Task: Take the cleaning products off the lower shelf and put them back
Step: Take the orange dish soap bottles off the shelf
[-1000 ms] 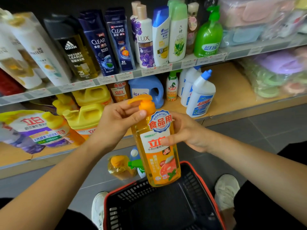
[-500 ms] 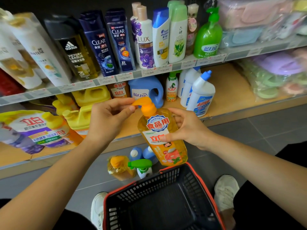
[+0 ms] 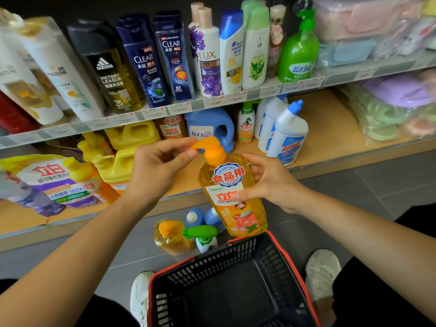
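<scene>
Detergent bottle in both hands' grip

Bare forearms, no sleeves in view; dark trousers; white lace-up sneakers

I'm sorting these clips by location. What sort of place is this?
Most likely a shop aisle, a supermarket or convenience store. Price tags line the edge of the upper shelf, many branded shampoo bottles stand side by side, and a shopping basket sits on the floor by the person's feet.
</scene>
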Available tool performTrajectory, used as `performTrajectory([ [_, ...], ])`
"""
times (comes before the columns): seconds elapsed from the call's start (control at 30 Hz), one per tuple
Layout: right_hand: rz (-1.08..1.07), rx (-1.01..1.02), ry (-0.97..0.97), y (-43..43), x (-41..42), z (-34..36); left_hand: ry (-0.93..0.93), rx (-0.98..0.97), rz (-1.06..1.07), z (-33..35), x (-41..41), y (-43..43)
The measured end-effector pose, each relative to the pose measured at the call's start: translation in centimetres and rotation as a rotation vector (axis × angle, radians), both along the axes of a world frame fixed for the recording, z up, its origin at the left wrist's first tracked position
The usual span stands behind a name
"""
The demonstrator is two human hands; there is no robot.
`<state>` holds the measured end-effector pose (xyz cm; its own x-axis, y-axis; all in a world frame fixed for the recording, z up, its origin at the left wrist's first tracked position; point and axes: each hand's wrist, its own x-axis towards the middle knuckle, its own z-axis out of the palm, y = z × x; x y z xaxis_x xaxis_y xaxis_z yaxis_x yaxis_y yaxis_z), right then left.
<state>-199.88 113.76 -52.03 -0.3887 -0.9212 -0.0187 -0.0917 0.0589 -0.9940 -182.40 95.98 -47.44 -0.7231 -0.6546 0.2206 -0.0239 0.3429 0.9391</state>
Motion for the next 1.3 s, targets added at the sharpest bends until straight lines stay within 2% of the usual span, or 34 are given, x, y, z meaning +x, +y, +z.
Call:
performTrajectory([
  [0.13,0.004,0.006,0.002,0.0,-0.2,0.0,0.059,0.086,0.009,0.0,-0.1,-0.1],
  [0.27,-0.003,0.009,-0.003,0.0,-0.2,-0.1,0.062,0.017,0.117,-0.1,0.0,-0.2],
  [0.4,-0.016,0.006,-0.016,0.0,-0.1,-0.1,0.081,0.029,0.132,-0.5,0.0,-0.4],
  [0.53,-0.046,-0.019,-0.059,-0.1,-0.2,0.2,0.008,0.084,0.113,-2.0,-0.1,-0.3],
  [0.83,-0.159,-0.08,-0.195,-0.1,-0.7,1.5,-0.278,0.298,-0.224,-5.5,-0.3,1.6],
  [1.0,-0.185,-0.112,-0.344,-0.1,-1.2,2.1,-0.341,0.38,-0.417,-7.1,-0.7,3.6],
  [1.17,-0.203,-0.11,-0.456,0.2,-1.9,2.6,-0.184,0.518,-0.378,-8.0,-1.2,3.9],
  [1.3,-0.236,0.001,-0.311,0.7,-2.7,2.6,-0.075,0.514,-0.202,-7.4,-1.3,3.6],
])
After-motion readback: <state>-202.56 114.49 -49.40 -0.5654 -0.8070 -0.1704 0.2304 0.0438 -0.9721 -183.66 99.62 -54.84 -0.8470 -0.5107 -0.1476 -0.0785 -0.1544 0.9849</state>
